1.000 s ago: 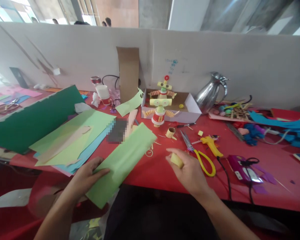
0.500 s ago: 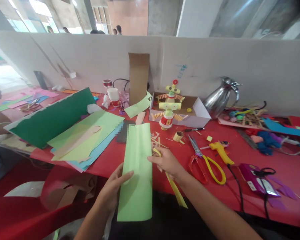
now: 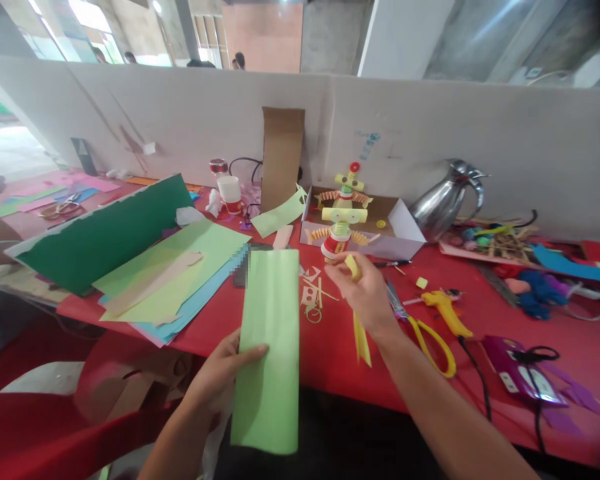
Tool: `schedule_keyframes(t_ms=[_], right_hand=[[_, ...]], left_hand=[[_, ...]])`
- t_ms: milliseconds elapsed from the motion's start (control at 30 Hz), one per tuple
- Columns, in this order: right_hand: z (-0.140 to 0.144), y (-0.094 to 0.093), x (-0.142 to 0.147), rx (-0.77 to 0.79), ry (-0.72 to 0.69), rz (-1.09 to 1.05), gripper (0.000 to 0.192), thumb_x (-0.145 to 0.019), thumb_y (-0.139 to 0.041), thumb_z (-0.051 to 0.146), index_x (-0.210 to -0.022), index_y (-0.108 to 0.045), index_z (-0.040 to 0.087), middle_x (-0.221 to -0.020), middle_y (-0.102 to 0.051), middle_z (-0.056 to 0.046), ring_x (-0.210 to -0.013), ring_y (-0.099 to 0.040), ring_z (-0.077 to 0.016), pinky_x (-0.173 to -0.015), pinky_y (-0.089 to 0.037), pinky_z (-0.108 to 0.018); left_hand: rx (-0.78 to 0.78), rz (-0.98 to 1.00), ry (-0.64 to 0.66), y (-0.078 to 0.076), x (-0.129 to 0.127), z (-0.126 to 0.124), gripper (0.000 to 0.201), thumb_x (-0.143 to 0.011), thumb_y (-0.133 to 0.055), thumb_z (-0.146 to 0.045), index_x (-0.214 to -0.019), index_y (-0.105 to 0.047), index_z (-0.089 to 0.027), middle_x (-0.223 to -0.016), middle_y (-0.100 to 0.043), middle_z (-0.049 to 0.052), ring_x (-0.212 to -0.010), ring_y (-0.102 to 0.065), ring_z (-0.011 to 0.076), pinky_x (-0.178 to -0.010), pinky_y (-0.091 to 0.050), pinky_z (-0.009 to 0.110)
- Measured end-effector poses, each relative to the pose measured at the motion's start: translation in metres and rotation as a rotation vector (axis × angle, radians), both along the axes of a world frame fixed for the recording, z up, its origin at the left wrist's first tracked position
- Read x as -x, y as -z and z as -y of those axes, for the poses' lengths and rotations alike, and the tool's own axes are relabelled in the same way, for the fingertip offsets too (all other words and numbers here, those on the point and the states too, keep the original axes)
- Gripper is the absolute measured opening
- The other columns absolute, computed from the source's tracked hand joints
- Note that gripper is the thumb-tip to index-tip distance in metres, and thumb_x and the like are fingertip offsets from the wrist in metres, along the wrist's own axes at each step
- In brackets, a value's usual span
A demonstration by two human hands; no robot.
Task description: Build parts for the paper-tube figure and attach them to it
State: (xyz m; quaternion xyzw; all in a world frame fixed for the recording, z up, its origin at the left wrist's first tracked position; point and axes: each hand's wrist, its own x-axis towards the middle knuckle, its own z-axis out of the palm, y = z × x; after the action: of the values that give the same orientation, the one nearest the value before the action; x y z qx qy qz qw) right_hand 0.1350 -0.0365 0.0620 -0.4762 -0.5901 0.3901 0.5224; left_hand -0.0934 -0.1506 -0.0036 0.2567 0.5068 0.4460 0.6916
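Note:
My left hand (image 3: 233,367) grips a long light green sheet of paper (image 3: 270,320), thumb on its face. The sheet is held upright past the table's front edge. In my right hand (image 3: 367,293) is a yellow paper strip (image 3: 361,343); one end curls at the fingers and the other hangs below. Just beyond that hand stands a paper figure (image 3: 337,240) with a red-and-white base, wide yellow head and folded orange arms. Small paper scraps (image 3: 310,293) lie between the sheet and my right hand. My right hand and arm partly hide the yellow-and-red-handled scissors (image 3: 433,347).
Coloured paper sheets (image 3: 180,267) and a green board (image 3: 105,233) are on the left. A similar figure (image 3: 350,183) stands by an open box (image 3: 403,233). To the right are a metal jug (image 3: 447,200), a yellow glue gun (image 3: 447,313) and a purple box (image 3: 523,373).
My right hand has left the green sheet and moved right and away from me with the yellow strip, covering the small yellow cup-like piece. My left hand still holds the sheet.

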Motion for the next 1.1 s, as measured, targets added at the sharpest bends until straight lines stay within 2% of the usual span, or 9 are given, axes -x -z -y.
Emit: schedule_keyframes(t_ms=[67, 167, 300, 400, 467, 567, 667, 833, 1100], right_hand=[[0.013, -0.002, -0.003, -0.106, -0.035, 0.144, 0.035, -0.085, -0.062, 0.035, -0.117, -0.055, 0.022, -0.089, -0.068, -0.002, -0.069, -0.061, -0.0148, -0.063, -0.05, -0.026], [0.013, 0.015, -0.002, -0.079, -0.145, 0.525, 0.043, -0.091, -0.05, 0.022, -0.134, -0.049, 0.018, -0.099, -0.071, -0.008, -0.084, -0.067, -0.0219, -0.074, -0.053, -0.033], [0.004, 0.049, 0.007, -0.262, -0.063, 0.931, 0.051, -0.089, -0.044, 0.005, -0.139, -0.049, 0.008, -0.128, -0.061, -0.022, -0.121, -0.056, -0.0328, -0.099, -0.045, -0.047], [0.012, 0.061, 0.018, -0.287, -0.032, 0.705, 0.045, -0.095, -0.048, 0.02, -0.14, -0.049, 0.014, -0.13, -0.062, -0.019, -0.122, -0.056, -0.0315, -0.101, -0.045, -0.049], [0.018, 0.06, 0.026, -0.074, -0.187, 0.401, 0.047, -0.094, -0.055, 0.038, -0.136, -0.051, 0.017, -0.107, -0.072, -0.013, -0.095, -0.068, -0.0265, -0.083, -0.055, -0.042], [0.013, 0.047, 0.034, 0.198, -0.365, 0.075, 0.036, -0.084, -0.064, 0.049, -0.098, -0.067, 0.016, -0.071, -0.071, -0.003, -0.061, -0.066, -0.0179, -0.057, -0.053, -0.029], [-0.003, 0.025, 0.026, 0.226, -0.32, -0.015, 0.035, -0.08, -0.067, 0.05, -0.07, -0.063, 0.017, -0.055, -0.062, 0.001, -0.047, -0.058, -0.0126, -0.048, -0.046, -0.023], [-0.007, 0.015, 0.006, 0.18, -0.17, -0.132, 0.033, -0.08, -0.068, 0.05, -0.083, -0.064, 0.017, -0.066, -0.066, 0.001, -0.054, -0.059, -0.0113, -0.056, -0.047, -0.024], [0.073, 0.059, 0.008, 0.372, -0.413, 0.022, 0.027, -0.084, -0.064, 0.046, -0.077, -0.059, 0.021, -0.061, -0.063, 0.001, -0.054, -0.06, -0.0176, -0.054, -0.047, -0.03]], left_hand=[[0.004, -0.017, -0.1, -0.001, -0.002, -0.01, 0.047, -0.064, -0.086, -0.032, -0.106, -0.067, -0.019, -0.09, -0.078, 0.009, -0.074, -0.074, 0.027, -0.068, -0.061, 0.038], [-0.032, -0.017, -0.191, -0.005, -0.006, -0.024, 0.049, -0.063, -0.086, -0.031, -0.105, -0.066, -0.018, -0.089, -0.078, 0.009, -0.074, -0.074, 0.0266, -0.067, -0.061, 0.037], [-0.073, 0.002, -0.251, -0.007, -0.012, -0.035, 0.048, -0.062, -0.086, -0.03, -0.104, -0.066, -0.016, -0.087, -0.078, 0.009, -0.073, -0.074, 0.0257, -0.067, -0.061, 0.035], [-0.083, 0.008, -0.255, -0.005, -0.018, -0.035, 0.049, -0.063, -0.086, -0.031, -0.105, -0.067, -0.016, -0.087, -0.078, 0.009, -0.073, -0.074, 0.0252, -0.069, -0.061, 0.035], [-0.095, 0.016, -0.195, -0.005, -0.023, -0.032, 0.051, -0.063, -0.085, -0.032, -0.108, -0.067, -0.016, -0.087, -0.078, 0.009, -0.074, -0.074, 0.0262, -0.07, -0.06, 0.036], [-0.097, -0.001, -0.052, -0.005, -0.022, -0.023, 0.052, -0.066, -0.084, -0.034, -0.112, -0.066, -0.016, -0.087, -0.077, 0.01, -0.072, -0.074, 0.0274, -0.068, -0.06, 0.038], [-0.08, -0.041, 0.064, -0.004, -0.011, -0.01, 0.046, -0.067, -0.084, -0.034, -0.106, -0.069, -0.015, -0.087, -0.077, 0.012, -0.072, -0.074, 0.0269, -0.067, -0.06, 0.036], [-0.011, -0.062, 0.17, -0.001, 0.003, 0.002, 0.042, -0.065, -0.086, -0.033, -0.099, -0.071, -0.012, -0.084, -0.077, 0.013, -0.068, -0.073, 0.0248, -0.063, -0.058, 0.032], [-0.033, -0.048, -0.142, -0.014, -0.028, -0.024, 0.051, -0.058, -0.088, -0.032, -0.099, -0.069, -0.01, -0.075, -0.077, 0.012, -0.06, -0.072, 0.0276, -0.058, -0.059, 0.036]])
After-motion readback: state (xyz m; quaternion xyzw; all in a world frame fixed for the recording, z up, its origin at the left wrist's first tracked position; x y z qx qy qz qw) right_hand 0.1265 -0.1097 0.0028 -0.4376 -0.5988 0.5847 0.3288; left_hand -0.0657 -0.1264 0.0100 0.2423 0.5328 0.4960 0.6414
